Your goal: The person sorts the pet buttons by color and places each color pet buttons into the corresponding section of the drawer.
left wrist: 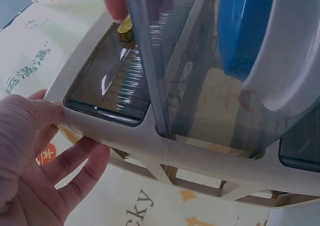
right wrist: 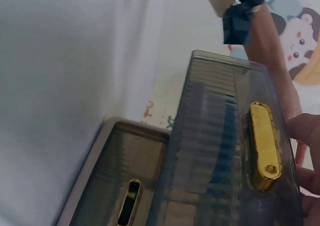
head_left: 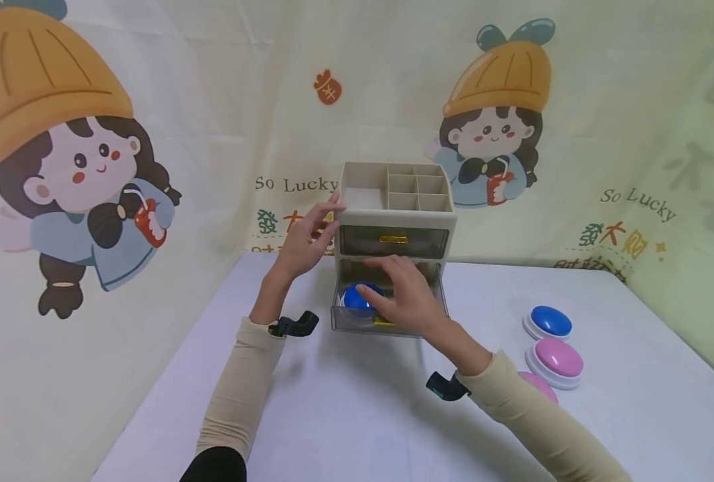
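Observation:
A beige drawer organizer (head_left: 395,218) stands at the back of the table, its middle clear drawer (head_left: 350,323) pulled out. Inside that drawer lies a round blue push button on a white base (head_left: 354,297), also large in the left wrist view. My left hand (head_left: 305,237) touches the organizer's upper left side with thumb and fingers, fingers mostly straight. Over the open drawer hovers my right hand (head_left: 407,294), its fingers spread and loosely bent with nothing between them. The upper drawer (head_left: 419,242) and the lower drawer (right wrist: 112,171), both with gold handles, are closed.
On the table's right side sit another blue button (head_left: 551,321) and a pink button (head_left: 558,358). A second pink one (head_left: 539,386) is partly hidden by the right sleeve. Divided compartments (head_left: 417,184) top the organizer. A printed cloth (head_left: 381,120) hangs behind the table.

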The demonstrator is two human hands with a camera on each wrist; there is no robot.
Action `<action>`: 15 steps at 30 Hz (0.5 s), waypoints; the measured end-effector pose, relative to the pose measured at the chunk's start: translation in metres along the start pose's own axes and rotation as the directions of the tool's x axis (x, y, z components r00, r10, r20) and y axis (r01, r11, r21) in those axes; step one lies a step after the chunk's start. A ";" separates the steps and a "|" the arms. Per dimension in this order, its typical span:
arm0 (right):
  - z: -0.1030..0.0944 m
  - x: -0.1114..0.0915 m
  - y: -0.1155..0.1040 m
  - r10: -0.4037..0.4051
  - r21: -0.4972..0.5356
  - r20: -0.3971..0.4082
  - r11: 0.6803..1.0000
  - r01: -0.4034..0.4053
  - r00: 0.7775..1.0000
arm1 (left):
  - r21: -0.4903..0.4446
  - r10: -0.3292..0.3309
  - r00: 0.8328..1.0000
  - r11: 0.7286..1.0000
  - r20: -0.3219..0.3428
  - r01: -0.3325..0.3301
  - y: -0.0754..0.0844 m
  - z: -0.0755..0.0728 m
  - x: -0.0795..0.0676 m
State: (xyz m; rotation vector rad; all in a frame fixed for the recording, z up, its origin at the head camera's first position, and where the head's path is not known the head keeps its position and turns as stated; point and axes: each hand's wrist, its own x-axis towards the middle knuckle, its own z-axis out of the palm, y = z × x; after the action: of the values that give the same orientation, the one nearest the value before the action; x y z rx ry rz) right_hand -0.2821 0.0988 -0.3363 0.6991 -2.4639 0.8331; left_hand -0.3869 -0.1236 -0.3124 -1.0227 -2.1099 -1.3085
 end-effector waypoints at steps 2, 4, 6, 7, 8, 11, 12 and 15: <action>0.000 -0.002 0.000 -0.069 -0.021 -0.058 0.997 0.068 0.996 | -0.001 0.000 1.000 1.000 -0.001 0.000 0.000 0.000 0.000; -0.001 -0.005 0.000 -0.118 -0.038 -0.108 0.993 0.115 0.987 | -0.002 -0.004 1.000 1.000 -0.002 0.004 0.000 0.000 0.000; -0.001 -0.008 0.000 -0.144 -0.042 -0.146 0.989 0.140 0.979 | -0.004 -0.007 1.000 1.000 -0.003 0.007 0.000 0.001 0.000; -0.002 -0.009 0.000 -0.151 -0.043 -0.161 0.988 0.145 0.975 | -0.006 -0.009 1.000 1.000 -0.002 0.009 0.000 0.001 0.000; -0.002 -0.011 0.000 -0.153 -0.046 -0.174 0.988 0.148 0.973 | -0.007 -0.009 1.000 1.000 -0.002 0.009 0.000 0.001 0.000; -0.005 -0.017 0.000 -0.161 -0.052 -0.195 0.987 0.153 0.968 | -0.007 -0.006 1.000 1.000 -0.004 0.006 0.000 0.000 0.000; -0.006 -0.018 0.000 -0.164 -0.058 -0.199 0.986 0.156 0.966 | -0.006 -0.005 1.000 1.000 -0.005 0.005 0.000 0.001 0.000; -0.008 -0.024 0.000 -0.180 -0.083 -0.205 0.983 0.166 0.962 | 0.006 -0.007 1.000 1.000 -0.008 0.008 -0.001 0.001 -0.001</action>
State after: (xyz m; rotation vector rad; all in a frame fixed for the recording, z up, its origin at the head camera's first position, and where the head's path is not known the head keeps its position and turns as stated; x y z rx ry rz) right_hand -0.2619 0.1118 -0.3439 0.7494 -2.1940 0.7175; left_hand -0.3870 -0.1236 -0.3137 -1.0060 -2.1121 -1.3072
